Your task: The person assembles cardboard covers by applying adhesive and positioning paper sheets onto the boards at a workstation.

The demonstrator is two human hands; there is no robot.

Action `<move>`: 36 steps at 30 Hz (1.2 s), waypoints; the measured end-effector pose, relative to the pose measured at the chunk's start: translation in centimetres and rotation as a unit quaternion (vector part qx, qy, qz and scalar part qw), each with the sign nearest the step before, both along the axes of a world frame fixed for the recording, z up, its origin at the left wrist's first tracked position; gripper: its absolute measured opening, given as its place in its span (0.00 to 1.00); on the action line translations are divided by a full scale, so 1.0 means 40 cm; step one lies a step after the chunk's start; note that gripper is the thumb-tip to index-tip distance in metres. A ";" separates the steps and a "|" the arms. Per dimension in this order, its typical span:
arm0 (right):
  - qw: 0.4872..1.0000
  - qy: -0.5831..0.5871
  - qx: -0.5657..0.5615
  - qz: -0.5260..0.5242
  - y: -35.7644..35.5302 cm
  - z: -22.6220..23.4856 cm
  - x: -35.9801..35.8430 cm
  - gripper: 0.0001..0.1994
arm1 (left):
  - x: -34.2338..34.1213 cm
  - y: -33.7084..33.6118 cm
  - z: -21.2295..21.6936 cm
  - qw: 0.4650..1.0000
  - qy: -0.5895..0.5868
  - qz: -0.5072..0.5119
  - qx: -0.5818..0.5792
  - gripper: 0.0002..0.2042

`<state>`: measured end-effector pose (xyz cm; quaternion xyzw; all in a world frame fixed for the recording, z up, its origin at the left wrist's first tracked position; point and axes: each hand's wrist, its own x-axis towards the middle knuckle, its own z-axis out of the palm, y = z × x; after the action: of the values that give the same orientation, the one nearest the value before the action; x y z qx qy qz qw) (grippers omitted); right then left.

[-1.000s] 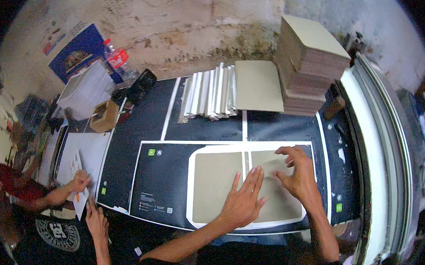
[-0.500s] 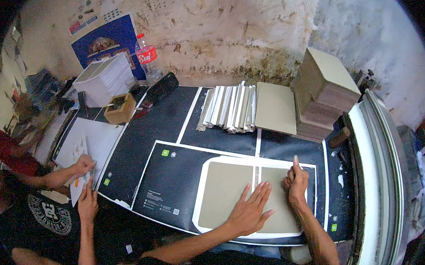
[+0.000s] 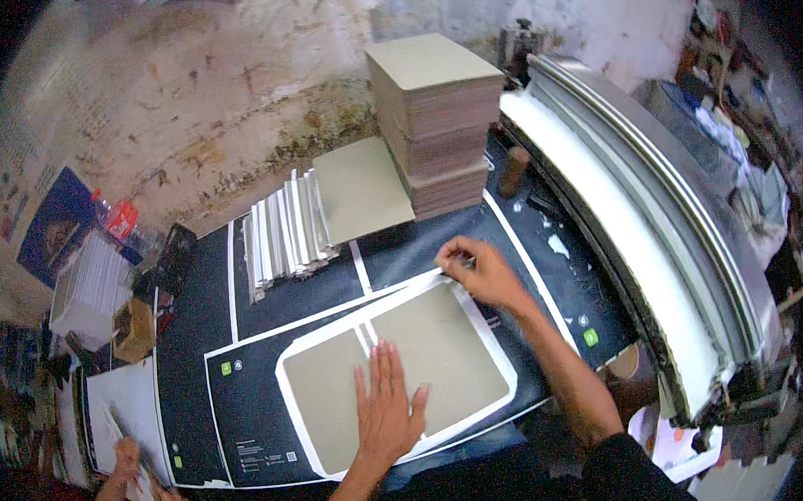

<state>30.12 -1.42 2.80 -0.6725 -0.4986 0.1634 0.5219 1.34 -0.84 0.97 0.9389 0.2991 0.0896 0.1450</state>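
A book cover blank [image 3: 436, 350], two grey-brown boards side by side with a narrow strip between them and a white paper border, lies on a dark printed sheet [image 3: 254, 400]. My left hand [image 3: 389, 410] rests flat on the boards near the strip, fingers stretched and thumb apart. At the blank's far edge, my right hand [image 3: 477, 268] is closed, with its fingertips pinched on the white paper border. The curled fingers partly hide what lies between them.
Behind the blank are a bundle of paper strips [image 3: 288, 230], a single board [image 3: 360, 188] and a tall stack of boards [image 3: 447, 108]. A long curved-looking metal and white machine edge [image 3: 625, 244] bounds the right. At left, another person's hands [image 3: 128, 460] hold paper near a wooden box [image 3: 135, 330].
My view has swung right, so the table appears farther left. My right hand has gone from a raised-thumb fist on the right board to the far border. My left hand stays flat on the blank.
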 end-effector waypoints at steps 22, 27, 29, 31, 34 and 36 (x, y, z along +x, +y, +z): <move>0.980 -0.118 -0.072 0.146 -0.053 -0.037 0.105 0.14 | 0.357 0.253 0.086 0.979 -0.102 -0.170 -0.046 0.22; 0.976 -0.138 -0.081 0.147 -0.054 -0.040 0.103 0.16 | 0.362 0.276 0.056 0.969 -0.144 -0.194 -0.055 0.13; 0.976 -0.145 -0.069 0.145 -0.052 -0.035 0.101 0.15 | 0.361 0.280 0.047 0.967 -0.156 -0.193 -0.065 0.11; 0.977 -0.148 -0.058 0.143 -0.047 -0.036 0.102 0.14 | 0.361 0.271 0.050 0.969 -0.154 -0.176 -0.076 0.11; 0.979 -0.159 -0.036 0.118 -0.047 -0.046 0.103 0.13 | 0.371 0.257 0.065 0.965 -0.158 -0.170 -0.120 0.15; 0.979 -0.162 -0.046 0.115 -0.050 -0.036 0.098 0.13 | 0.370 0.259 0.065 0.967 -0.170 -0.174 -0.080 0.18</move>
<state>34.03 -3.42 1.37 -0.6519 -0.6422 0.1341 0.3803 16.16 9.51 3.57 0.9329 0.1083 0.1970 0.2812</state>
